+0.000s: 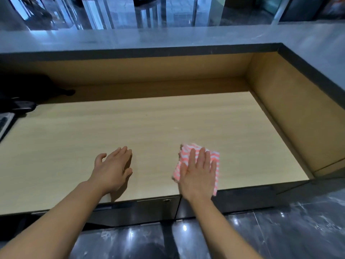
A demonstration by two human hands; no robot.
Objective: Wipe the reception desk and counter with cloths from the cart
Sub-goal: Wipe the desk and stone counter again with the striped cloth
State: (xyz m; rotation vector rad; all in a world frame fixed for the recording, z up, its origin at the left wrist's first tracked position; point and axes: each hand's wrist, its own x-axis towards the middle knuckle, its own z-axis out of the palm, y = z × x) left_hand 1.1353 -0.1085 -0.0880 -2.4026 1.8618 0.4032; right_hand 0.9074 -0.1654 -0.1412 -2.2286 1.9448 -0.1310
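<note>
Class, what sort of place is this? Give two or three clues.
Most likely a reception area or lobby front desk: a low wooden desk sits tucked behind a raised grey counter, with what looks like a keyboard at its left edge and glossy dark floor tiles below.

The right hand (198, 172) lies flat, fingers straight, on a pink-and-white striped cloth (214, 161) near the front edge of the light wooden desk (149, 131); one corner of the cloth hangs just over that edge. To its left the left hand (113, 169) rests on the bare wood with fingers extended, well apart from the cloth. Beyond the desk rises a grey stone counter (168, 37), wrapping round on the right. At the far left sit dark objects (22, 90), too shadowed to identify, and the edge of a keyboard (4, 124). Below, a dark drawer front (156, 208) and glossy floor tiles (280, 230).
</note>
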